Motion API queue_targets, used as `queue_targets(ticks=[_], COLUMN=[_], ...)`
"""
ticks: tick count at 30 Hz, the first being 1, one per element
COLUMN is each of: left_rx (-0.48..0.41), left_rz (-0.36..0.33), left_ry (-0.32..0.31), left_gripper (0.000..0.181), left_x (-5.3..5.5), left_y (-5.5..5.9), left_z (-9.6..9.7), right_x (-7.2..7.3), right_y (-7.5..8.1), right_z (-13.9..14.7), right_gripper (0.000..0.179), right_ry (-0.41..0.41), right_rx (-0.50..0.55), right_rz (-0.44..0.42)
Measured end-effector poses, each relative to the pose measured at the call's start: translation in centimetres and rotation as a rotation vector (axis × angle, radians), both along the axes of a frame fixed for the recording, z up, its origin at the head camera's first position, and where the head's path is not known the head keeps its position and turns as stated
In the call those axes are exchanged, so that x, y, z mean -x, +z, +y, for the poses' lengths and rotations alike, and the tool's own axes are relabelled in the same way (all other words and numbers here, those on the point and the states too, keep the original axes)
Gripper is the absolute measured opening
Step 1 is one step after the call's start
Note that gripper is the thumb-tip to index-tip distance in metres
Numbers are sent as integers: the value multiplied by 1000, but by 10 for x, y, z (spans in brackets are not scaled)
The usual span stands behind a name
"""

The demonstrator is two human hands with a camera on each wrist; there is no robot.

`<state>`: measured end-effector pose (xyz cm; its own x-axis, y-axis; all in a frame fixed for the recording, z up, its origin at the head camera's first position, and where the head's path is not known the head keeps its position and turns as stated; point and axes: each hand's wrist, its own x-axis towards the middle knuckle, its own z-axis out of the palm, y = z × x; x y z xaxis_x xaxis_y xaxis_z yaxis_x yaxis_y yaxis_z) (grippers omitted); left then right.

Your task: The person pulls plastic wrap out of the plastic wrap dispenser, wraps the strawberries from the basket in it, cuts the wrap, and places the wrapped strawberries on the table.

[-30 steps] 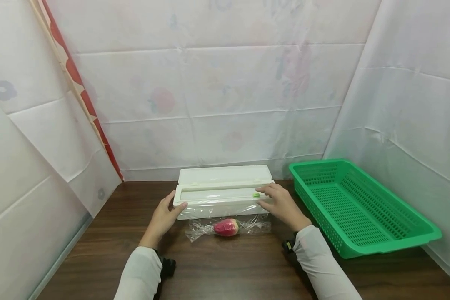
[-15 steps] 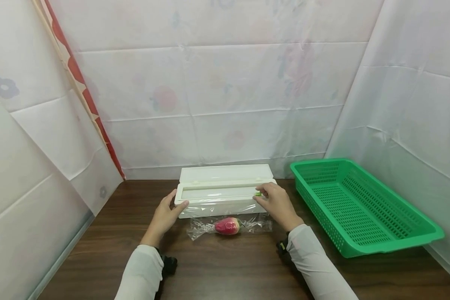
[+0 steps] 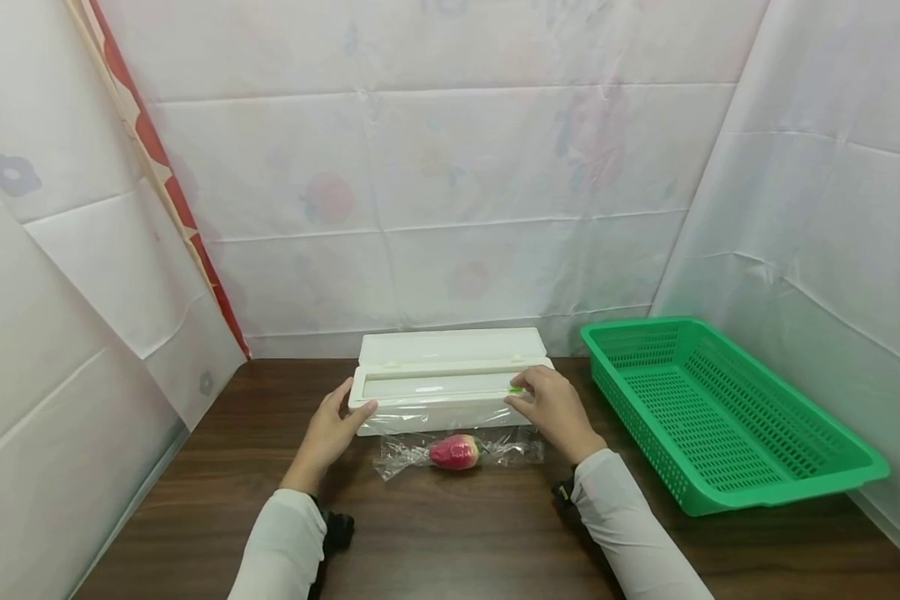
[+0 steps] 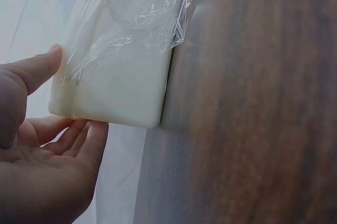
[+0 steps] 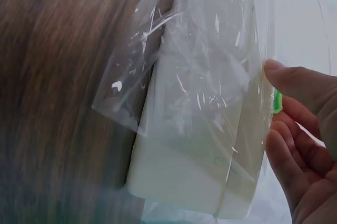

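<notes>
A white cling film dispenser (image 3: 450, 414) lies on the table with its lid (image 3: 453, 343) tipped back. Clear film (image 5: 205, 71) hangs over its front edge. My left hand (image 3: 328, 433) holds the dispenser's left end, thumb on the front top edge and fingers against the end. At the right end, my right hand (image 3: 557, 412) pinches the small green slide cutter (image 3: 515, 388), mostly covered by the fingers. In the right wrist view a bit of the green cutter (image 5: 277, 101) shows behind the thumb. In front lies a pink, pale-ended fruit-like item (image 3: 454, 452) twisted up in clear film.
A green plastic basket (image 3: 727, 492) stands on the right side of the dark wooden table (image 3: 450, 542). Sheeted walls (image 3: 450, 167) close in the back and both sides.
My right hand has shifted slightly left and its fingers have closed onto the green cutter, which was uncovered a second ago. The left hand keeps its hold.
</notes>
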<state>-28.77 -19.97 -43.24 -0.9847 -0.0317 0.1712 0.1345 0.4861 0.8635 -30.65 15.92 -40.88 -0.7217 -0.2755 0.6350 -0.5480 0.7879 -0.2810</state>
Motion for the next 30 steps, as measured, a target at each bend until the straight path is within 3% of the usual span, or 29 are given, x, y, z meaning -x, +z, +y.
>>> queue_targets(ticks=[11, 25, 30], left_rx=[-1, 7, 11], left_rz=[-4, -3, 6], left_ry=[0, -1, -3], left_gripper=[81, 81, 80], left_x=[-2, -2, -2], left_y=[4, 3, 3], left_z=[1, 1, 2], right_x=[2, -1, -2], right_y=[-2, -3, -2], right_z=[0, -1, -2], right_gripper=[17, 20, 18], right_ry=[-25, -5, -4], right_rx=[-27, -80, -104], right_rz=[-40, 47, 38])
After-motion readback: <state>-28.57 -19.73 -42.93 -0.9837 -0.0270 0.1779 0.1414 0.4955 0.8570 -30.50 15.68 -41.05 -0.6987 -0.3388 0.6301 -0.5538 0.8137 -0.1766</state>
